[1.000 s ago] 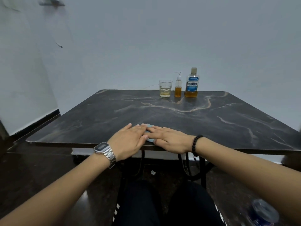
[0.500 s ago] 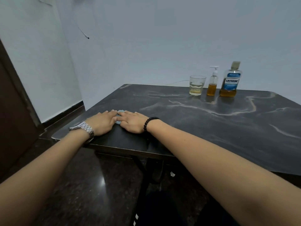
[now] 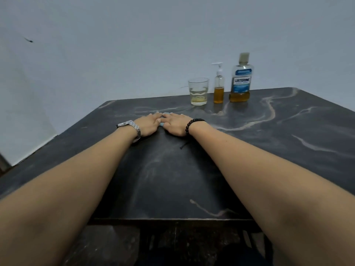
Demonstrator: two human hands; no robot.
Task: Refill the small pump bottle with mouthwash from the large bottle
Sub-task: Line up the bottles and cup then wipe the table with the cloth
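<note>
While hands lie flat, bottles by far edge

The bench looks like dark stone with pale veins, smooth with a dull sheen and chalky smears. At its far edge stand a clear tumbler that looks like glass, a clear plastic pump bottle and a clear plastic big bottle with a glossy label. The watch is shiny metal; the bracelet is dark matt beads. The wall is matt paint.

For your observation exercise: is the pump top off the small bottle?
No, the small pump bottle stands with its white pump top on, between the glass and the large bottle.
</note>
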